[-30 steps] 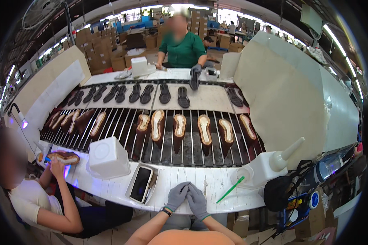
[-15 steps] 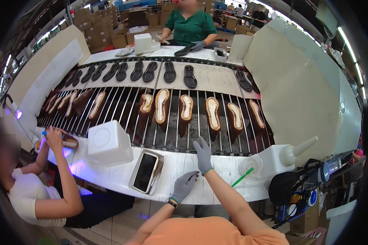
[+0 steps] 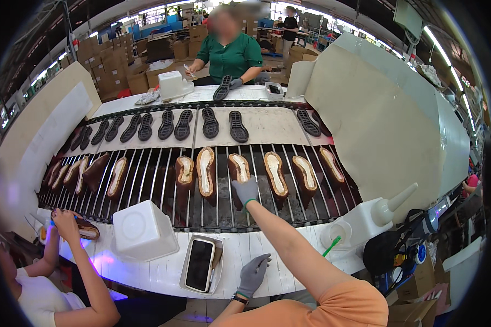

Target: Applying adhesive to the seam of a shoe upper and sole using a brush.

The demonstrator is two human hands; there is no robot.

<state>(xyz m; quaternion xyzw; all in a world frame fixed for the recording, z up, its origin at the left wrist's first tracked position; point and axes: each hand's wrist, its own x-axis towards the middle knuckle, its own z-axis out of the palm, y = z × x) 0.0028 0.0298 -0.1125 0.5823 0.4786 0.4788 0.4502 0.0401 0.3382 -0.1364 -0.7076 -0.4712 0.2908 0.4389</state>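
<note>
Reached further out now, right hand [image 3: 246,191] stretched across the white table edge [image 3: 163,272] and onto the roller conveyor [image 3: 158,180], gloved fingers closing round the heel end of a brown shoe upper [image 3: 239,170] standing among its row. Arm extended nearly straight, orange sleeve at the shoulder. Left hand [image 3: 253,274] back on the table edge, fingers loosely spread, holding nothing, just beside the tray with a phone [image 3: 200,265]. White tub [image 3: 143,230] further left.
</note>
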